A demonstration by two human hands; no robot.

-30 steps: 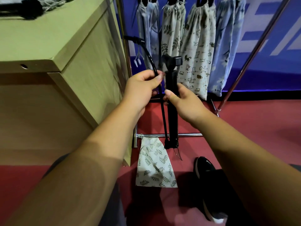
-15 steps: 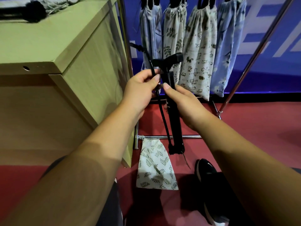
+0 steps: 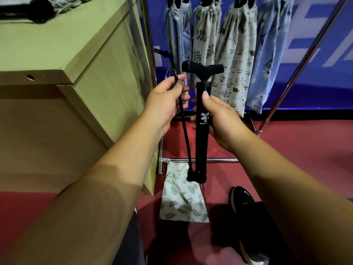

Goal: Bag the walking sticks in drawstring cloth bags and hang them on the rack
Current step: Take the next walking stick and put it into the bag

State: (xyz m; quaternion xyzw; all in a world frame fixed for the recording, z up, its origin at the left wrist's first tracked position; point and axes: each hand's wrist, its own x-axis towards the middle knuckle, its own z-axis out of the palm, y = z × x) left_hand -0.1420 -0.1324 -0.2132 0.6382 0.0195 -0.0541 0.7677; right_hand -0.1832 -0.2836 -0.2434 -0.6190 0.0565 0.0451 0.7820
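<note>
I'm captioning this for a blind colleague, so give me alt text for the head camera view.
A person's right hand grips an upright black walking stick while the left hand pinches a thin black cord that runs to its lower end. Below lies a leaf-print cloth bag on the red floor; behind, filled bags hang on a metal rack.

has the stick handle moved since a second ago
Yes. The walking stick's handle has swung from end-on to crosswise, its right end now reaching across the cat-print bag hanging behind it.
</note>
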